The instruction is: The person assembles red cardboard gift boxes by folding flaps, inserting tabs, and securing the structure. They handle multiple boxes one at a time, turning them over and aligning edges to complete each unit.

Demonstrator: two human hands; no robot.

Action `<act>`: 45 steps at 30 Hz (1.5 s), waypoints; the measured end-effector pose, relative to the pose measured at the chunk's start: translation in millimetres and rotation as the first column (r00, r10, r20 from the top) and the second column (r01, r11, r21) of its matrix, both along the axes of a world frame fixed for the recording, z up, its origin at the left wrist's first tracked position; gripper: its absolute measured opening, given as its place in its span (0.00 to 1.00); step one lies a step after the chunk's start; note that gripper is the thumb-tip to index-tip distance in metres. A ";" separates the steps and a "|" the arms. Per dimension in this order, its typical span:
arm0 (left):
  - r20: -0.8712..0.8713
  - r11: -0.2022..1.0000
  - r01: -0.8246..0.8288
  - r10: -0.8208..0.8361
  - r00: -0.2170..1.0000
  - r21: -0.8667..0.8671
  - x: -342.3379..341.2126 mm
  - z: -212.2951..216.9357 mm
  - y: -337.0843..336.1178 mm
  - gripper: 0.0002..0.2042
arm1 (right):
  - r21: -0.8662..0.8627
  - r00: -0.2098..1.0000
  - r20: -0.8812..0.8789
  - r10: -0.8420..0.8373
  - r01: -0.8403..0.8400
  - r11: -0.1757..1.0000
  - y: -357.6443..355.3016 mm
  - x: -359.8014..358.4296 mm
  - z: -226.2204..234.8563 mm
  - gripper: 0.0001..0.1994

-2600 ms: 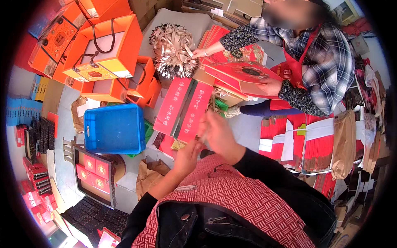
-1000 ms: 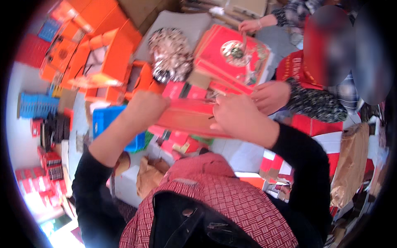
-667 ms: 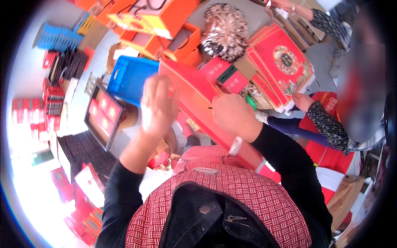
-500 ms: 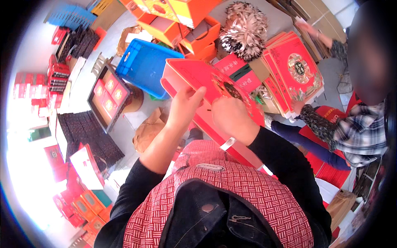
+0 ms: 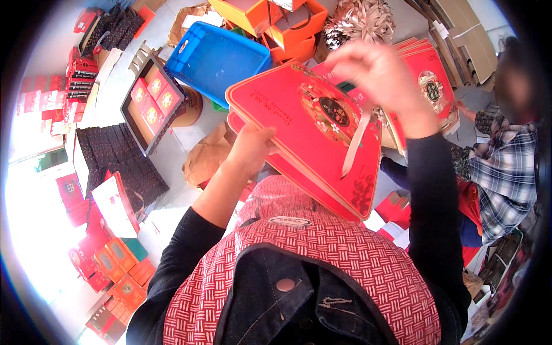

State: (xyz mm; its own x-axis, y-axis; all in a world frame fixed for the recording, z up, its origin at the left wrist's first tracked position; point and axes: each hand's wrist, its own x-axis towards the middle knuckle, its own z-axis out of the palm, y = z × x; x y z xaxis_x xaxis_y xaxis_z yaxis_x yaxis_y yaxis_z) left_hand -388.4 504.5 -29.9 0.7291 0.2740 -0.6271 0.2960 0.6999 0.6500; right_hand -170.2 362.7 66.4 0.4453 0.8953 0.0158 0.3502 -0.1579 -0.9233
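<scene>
A red gift bag (image 5: 276,103) with rounded corners lies across my lap area, tilted, its front printed with a round floral emblem. Its two panels sit slightly apart along the lower edge. My left hand (image 5: 253,150) is closed on the panel's near left edge, thumb on top. A pale ribbon (image 5: 357,141) hangs over the front, right of the emblem. Above the bag's far right part, my right hand (image 5: 374,72) is raised, its fingers smeared by motion; whether they hold anything is not visible.
Beyond the bag stand a blue crate (image 5: 215,63) and orange boxes (image 5: 296,29). A dark tray (image 5: 152,106) of small red boxes is at left, above stacked dark boxes (image 5: 118,158). At right, a person in a plaid garment (image 5: 506,172) reaches toward stacked red bags (image 5: 431,86).
My right hand has lifted off the bag, up and to the right. The bag's front has turned flatter toward me, showing the ribbon. The co-worker has shifted right.
</scene>
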 end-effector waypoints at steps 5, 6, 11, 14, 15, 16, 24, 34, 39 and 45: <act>0.031 0.985 -0.133 0.137 0.990 -0.107 -12.6 -11.9 -17.4 0.17 | -0.214 0.997 -0.055 0.056 -0.067 0.975 -15.2 -78.0 -103.3 0.06; 0.034 0.979 -0.154 0.160 0.987 -0.130 -16.9 -18.9 -18.9 0.17 | -0.257 0.997 -0.077 0.026 -0.045 0.965 -18.5 -90.3 -115.0 0.06; -0.045 0.983 -0.120 0.115 0.992 -0.142 -30.9 -37.6 -17.4 0.15 | -0.163 0.999 -0.048 0.009 -0.017 0.987 -21.0 -126.4 -135.8 0.07; -0.072 0.987 -0.081 0.071 0.995 -0.136 -31.5 -35.3 -21.9 0.14 | -0.215 0.997 0.005 0.079 -0.077 0.974 -28.2 -129.0 -149.1 0.09; -0.089 0.989 -0.061 0.049 0.995 -0.134 -33.8 -37.5 -20.2 0.14 | -0.190 0.996 0.027 0.082 -0.076 0.979 -26.4 -128.6 -147.3 0.09; -0.106 0.991 -0.041 0.027 0.994 -0.131 -35.8 -39.4 -19.3 0.14 | -0.164 0.995 0.049 0.085 -0.076 0.983 -23.7 -127.9 -143.6 0.09; -0.088 0.994 -0.020 0.010 0.996 -0.109 -35.3 -40.0 -23.8 0.13 | -0.079 0.993 -0.078 0.094 -0.100 0.992 -2.2 -123.7 -120.8 0.10; -0.102 0.987 -0.084 0.070 0.992 -0.139 -39.4 -41.9 -27.3 0.11 | -0.216 0.907 -0.420 -0.045 -0.052 0.975 -0.3 -120.6 -131.8 0.06; -0.095 0.985 -0.091 0.078 0.992 -0.145 -38.9 -40.9 -27.2 0.11 | -0.283 0.951 -0.286 -0.118 0.033 0.958 1.7 -124.8 -138.1 0.04; -0.062 0.985 -0.093 0.085 0.994 -0.143 -37.1 -39.1 -26.5 0.11 | -0.260 0.989 -0.133 -0.070 0.033 0.965 7.5 -129.3 -124.1 0.05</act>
State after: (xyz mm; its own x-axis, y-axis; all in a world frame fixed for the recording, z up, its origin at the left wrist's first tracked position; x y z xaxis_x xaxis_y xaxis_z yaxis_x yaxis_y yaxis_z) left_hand -425.4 478.0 -69.1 0.6686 0.2390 -0.7041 0.2609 0.8113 0.5232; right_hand -299.5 370.2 -57.7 0.4725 0.8368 -0.2766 0.2056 -0.4098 -0.8887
